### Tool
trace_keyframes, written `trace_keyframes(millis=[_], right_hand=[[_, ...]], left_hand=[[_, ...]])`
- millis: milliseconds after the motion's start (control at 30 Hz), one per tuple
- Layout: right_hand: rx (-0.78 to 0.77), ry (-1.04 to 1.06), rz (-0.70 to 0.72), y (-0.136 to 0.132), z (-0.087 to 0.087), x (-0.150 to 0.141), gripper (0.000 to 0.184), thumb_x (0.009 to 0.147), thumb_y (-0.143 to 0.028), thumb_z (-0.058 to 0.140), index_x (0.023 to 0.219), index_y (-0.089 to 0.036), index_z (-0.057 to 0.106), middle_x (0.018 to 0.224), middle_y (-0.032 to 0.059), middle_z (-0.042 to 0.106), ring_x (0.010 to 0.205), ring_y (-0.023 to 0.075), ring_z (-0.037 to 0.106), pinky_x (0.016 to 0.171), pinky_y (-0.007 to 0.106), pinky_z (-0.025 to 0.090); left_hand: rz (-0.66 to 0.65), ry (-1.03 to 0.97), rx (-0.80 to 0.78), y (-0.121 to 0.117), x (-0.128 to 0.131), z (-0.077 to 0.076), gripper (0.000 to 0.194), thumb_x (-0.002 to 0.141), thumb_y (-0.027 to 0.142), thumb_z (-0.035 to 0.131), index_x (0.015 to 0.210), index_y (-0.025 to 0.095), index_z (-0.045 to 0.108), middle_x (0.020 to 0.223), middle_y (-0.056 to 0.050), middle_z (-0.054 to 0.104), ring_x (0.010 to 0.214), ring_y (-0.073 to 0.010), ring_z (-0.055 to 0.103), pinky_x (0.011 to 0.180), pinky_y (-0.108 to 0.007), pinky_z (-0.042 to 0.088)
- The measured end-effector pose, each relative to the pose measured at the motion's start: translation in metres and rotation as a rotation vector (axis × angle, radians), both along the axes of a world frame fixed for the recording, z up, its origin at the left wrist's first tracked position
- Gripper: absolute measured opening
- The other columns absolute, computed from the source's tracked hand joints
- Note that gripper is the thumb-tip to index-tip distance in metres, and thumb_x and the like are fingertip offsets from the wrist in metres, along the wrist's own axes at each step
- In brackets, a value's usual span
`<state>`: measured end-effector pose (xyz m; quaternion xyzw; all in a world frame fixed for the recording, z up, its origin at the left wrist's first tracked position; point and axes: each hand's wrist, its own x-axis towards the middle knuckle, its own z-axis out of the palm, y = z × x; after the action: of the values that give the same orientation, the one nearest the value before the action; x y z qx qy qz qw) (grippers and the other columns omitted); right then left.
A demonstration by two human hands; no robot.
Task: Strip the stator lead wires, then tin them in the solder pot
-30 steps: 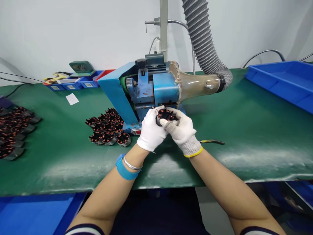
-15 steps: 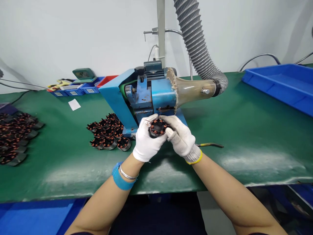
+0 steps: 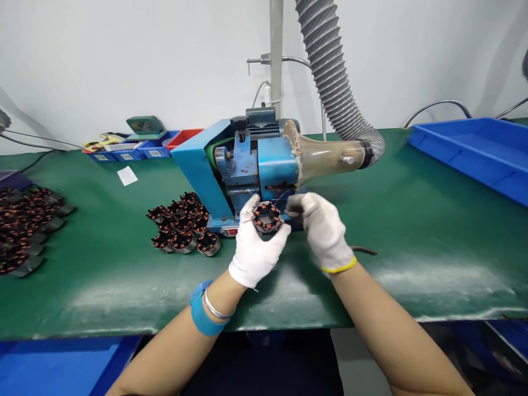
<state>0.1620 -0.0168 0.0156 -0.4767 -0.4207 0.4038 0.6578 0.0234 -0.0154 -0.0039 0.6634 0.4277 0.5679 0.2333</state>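
A round motor stator (image 3: 267, 218) with copper windings sits in my left hand (image 3: 258, 250), white-gloved, its thumb and fingers around the ring. The open face of the stator is turned toward me, and a thin wire (image 3: 282, 195) sticks up from its upper right edge. Just right of the stator, my right hand (image 3: 324, 228) in a yellow-cuffed glove has its fingers curled together and slightly blurred. Whether a wire end is between those fingertips I cannot make out. Behind both hands stands a blue belt machine (image 3: 243, 165) with a slotted cover.
Several stators (image 3: 181, 223) are grouped left of the machine, with more (image 3: 31, 231) at far left. A tool handle (image 3: 363, 250) lies behind my right wrist. Small bins (image 3: 136, 151), a white paper (image 3: 127, 176), a blue tray (image 3: 466, 148) and a grey hose (image 3: 330, 60) are around.
The stator came down and back from the machine and was turned face-up in my left hand. My right hand let go of its side and moved off to the right, fingers curled.
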Motion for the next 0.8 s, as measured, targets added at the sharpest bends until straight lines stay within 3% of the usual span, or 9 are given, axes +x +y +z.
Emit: trace_keyframes(millis=[100,167,400,600,800], right_hand=[[0.103,-0.245,0.125,-0.008,-0.007,-0.016,0.058,0.068,-0.050,0.077,0.115,-0.019,0.063,0.116,0.0098,0.067,0.104,0.0245,0.065,0.096,0.041,0.054],[0.139,-0.276,0.152,-0.009,-0.010,-0.025,0.061,0.068,-0.045,0.076,0.121,-0.018,0.060,0.124,0.0121,0.064,0.112,0.0264,0.063,0.103,0.043,0.051],[0.106,-0.171,0.209,0.008,-0.009,-0.031,0.051,0.076,-0.043,0.065,0.121,-0.021,0.058,0.116,0.0073,0.070,0.106,0.0236,0.066,0.096,0.038,0.056],[0.132,-0.131,0.175,0.013,-0.009,-0.028,0.048,0.075,-0.045,0.064,0.115,-0.019,0.056,0.112,0.0083,0.070,0.104,0.0225,0.066,0.097,0.038,0.054],[0.166,-0.129,0.108,0.010,-0.014,-0.028,0.055,0.070,-0.050,0.069,0.113,-0.019,0.056,0.111,0.0101,0.070,0.102,0.0239,0.067,0.094,0.039,0.056]], left_hand=[[-0.079,0.011,-0.001,0.003,-0.003,-0.007,0.067,0.076,0.034,0.077,0.134,0.022,0.044,0.132,-0.013,0.058,0.122,-0.0276,0.059,0.106,-0.045,0.050],[-0.077,0.027,0.018,0.005,-0.005,-0.010,0.064,0.077,0.034,0.076,0.132,0.022,0.046,0.128,-0.013,0.060,0.119,-0.0276,0.061,0.105,-0.045,0.051],[0.109,0.171,0.126,0.015,-0.003,0.003,0.055,0.072,0.025,0.074,0.123,0.019,0.053,0.114,-0.010,0.064,0.105,-0.0251,0.066,0.094,-0.041,0.056],[0.076,0.227,0.178,0.021,0.002,0.009,0.050,0.073,0.022,0.067,0.121,0.016,0.056,0.110,-0.011,0.064,0.102,-0.0250,0.067,0.092,-0.040,0.055],[0.024,0.227,0.202,0.018,0.001,0.009,0.051,0.072,0.025,0.072,0.120,0.017,0.056,0.108,-0.010,0.065,0.100,-0.0240,0.068,0.090,-0.039,0.057]])
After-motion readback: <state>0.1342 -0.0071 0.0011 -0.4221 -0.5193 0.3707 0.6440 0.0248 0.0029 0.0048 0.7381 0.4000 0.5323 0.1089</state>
